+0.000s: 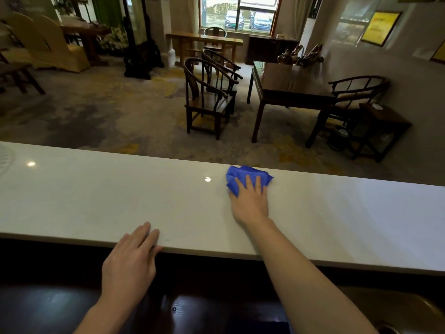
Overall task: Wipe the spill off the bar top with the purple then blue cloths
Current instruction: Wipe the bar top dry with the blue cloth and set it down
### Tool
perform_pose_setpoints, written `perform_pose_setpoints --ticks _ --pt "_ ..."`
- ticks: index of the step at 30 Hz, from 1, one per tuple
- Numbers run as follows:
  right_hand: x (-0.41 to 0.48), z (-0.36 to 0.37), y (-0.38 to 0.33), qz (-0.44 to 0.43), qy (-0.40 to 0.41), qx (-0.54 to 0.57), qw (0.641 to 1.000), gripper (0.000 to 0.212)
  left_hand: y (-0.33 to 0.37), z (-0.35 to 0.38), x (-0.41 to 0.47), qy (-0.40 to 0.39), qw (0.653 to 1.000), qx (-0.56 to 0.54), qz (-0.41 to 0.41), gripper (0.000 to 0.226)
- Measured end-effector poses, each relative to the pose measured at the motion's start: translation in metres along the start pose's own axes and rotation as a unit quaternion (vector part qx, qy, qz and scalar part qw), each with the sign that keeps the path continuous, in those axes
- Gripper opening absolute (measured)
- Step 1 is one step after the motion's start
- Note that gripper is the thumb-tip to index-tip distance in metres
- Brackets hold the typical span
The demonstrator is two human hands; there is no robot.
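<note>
A crumpled blue cloth point(248, 173) lies on the white bar top point(96, 196) close to its far edge, right of centre. My right hand point(251, 201) presses flat on the cloth's near part, fingers spread over it. My left hand point(131, 259) rests on the near edge of the bar top, fingers together and flat, holding nothing. No purple cloth is in view. I cannot make out any spill on the white surface.
A dark wooden counter point(72, 307) runs below the bar top on my side, with a sink's rim point(409, 307) at the lower right. Beyond the bar stand wooden armchairs point(207, 97) and a dark table point(289, 85) on carpet.
</note>
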State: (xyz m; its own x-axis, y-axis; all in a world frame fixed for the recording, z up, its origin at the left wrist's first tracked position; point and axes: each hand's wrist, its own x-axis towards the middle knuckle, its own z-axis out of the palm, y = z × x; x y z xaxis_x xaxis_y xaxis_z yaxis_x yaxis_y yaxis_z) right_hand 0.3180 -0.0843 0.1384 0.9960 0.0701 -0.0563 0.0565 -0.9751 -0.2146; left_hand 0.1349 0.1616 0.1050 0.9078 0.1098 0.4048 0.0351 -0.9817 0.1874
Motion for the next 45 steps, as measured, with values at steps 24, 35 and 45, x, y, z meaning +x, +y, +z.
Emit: perform_pose_setpoints --ticks 24,35,45 --pt "-0.099 0.023 -0.022 -0.26 -0.008 0.003 0.966 0.058 0.013 -0.023 -0.001 -0.084 0.996 -0.004 -0.027 0.054" --pt "-0.114 0.002 0.08 -0.069 0.043 -0.035 0.996 0.058 0.017 -0.022 -0.005 -0.102 0.995 -0.005 -0.023 0.063" --pt "-0.13 0.004 0.036 0.002 0.043 -0.041 0.998 0.06 0.017 -0.023 -0.005 -0.106 0.994 -0.001 -0.013 0.065"
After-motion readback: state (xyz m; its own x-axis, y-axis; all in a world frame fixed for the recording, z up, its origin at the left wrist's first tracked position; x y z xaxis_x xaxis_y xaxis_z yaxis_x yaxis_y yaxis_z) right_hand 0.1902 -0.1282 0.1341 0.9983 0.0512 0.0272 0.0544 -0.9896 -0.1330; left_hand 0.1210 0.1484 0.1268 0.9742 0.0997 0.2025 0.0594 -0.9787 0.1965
